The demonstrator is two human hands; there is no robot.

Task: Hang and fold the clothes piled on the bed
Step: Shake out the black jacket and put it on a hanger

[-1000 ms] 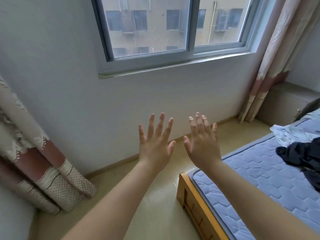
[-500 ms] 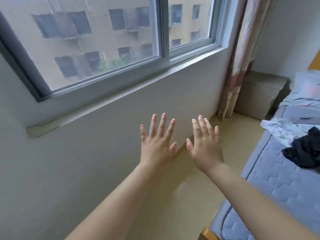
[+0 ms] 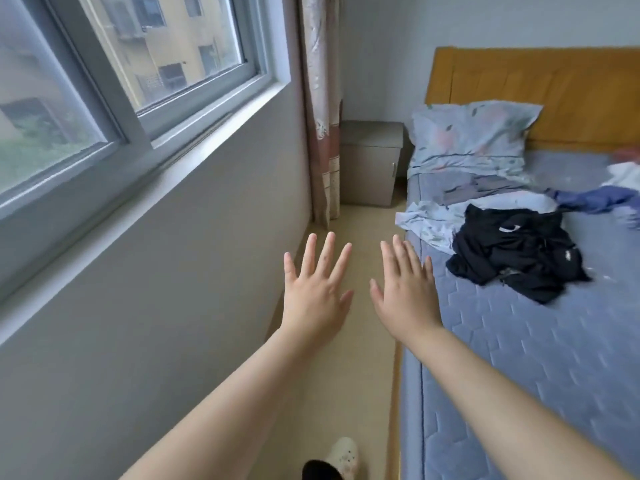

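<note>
Both bare arms reach forward over the strip of beige floor (image 3: 360, 244) between the grey wall and the bed. The left hand (image 3: 313, 299) and the right hand (image 3: 407, 299) are held palm-down with straight, spread fingers, close beside each other but not touching, and neither holds anything.

The bed carries a blue quilted mattress (image 3: 536, 358) stitched in a hexagon pattern, edged by a light wooden frame (image 3: 394, 410) and backed by an ochre wooden headboard (image 3: 540, 88). On the mattress, well ahead of the right hand, lies a crumpled black garment (image 3: 516, 254) of soft cloth bearing a small white mark. It rests partly on a rumpled pale blue and white garment (image 3: 429, 223) that droops over the mattress edge. Farther right a wrinkled darker blue garment (image 3: 595, 199) sprawls, with white and reddish cloth at the picture's edge, too blurred to tell apart. A pale blue pillow with a faint leaf print (image 3: 474, 136) leans at the headboard.

A boxy grey bedside cabinet with a small handle (image 3: 370, 161) stands closed in the corner, its contents hidden. Beside it hangs a patterned beige and pink curtain (image 3: 320, 109). A grey-framed sliding window (image 3: 114, 98) fills the left wall. A white perforated clog (image 3: 343, 455) shows at the bottom
</note>
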